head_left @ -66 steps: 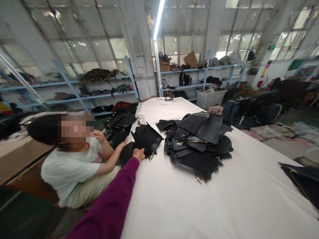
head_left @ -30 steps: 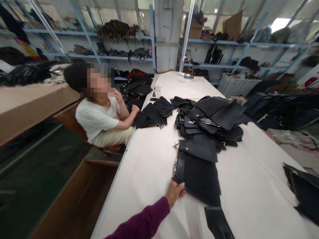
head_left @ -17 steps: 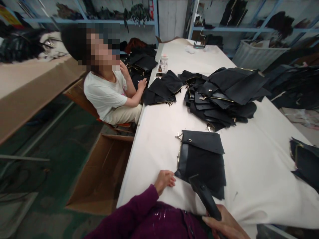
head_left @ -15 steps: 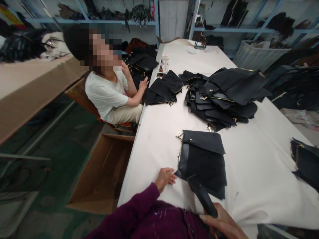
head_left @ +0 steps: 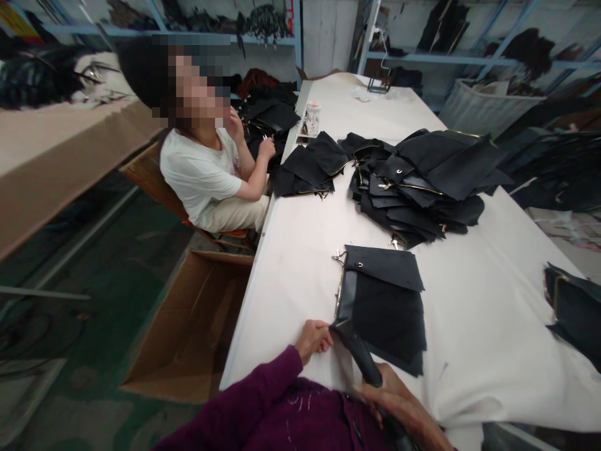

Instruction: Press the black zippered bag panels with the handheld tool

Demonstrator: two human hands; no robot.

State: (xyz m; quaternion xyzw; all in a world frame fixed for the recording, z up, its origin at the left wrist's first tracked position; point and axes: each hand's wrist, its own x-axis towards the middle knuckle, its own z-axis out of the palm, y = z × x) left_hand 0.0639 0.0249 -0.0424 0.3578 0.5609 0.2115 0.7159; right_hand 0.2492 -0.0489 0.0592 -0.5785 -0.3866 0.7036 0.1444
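Note:
A black fabric piece (head_left: 387, 313) with a flap, a small metal ring and a gold zipper along its left edge lies flat on the white table (head_left: 291, 269). My left hand (head_left: 313, 340) pinches the lower left corner of this piece. In my right hand (head_left: 392, 394) is a black handheld tool (head_left: 361, 360), its handle wrapped by the fingers. The tool's tip touches or overlaps that same corner, close to my left fingertips. Exactly what the tip does there is too small to tell.
Behind the piece lies a large pile of black zippered pieces (head_left: 422, 181), with a smaller pile (head_left: 310, 166) beside it. A seated person (head_left: 201, 169) is at the table's left side. An open cardboard box (head_left: 188, 332) stands on the floor. More black pieces (head_left: 575, 313) lie far right.
The tool in my right hand has moved left to the piece's corner. My left fingers have closed on that corner. The seated person's lower hand has drawn up and closed.

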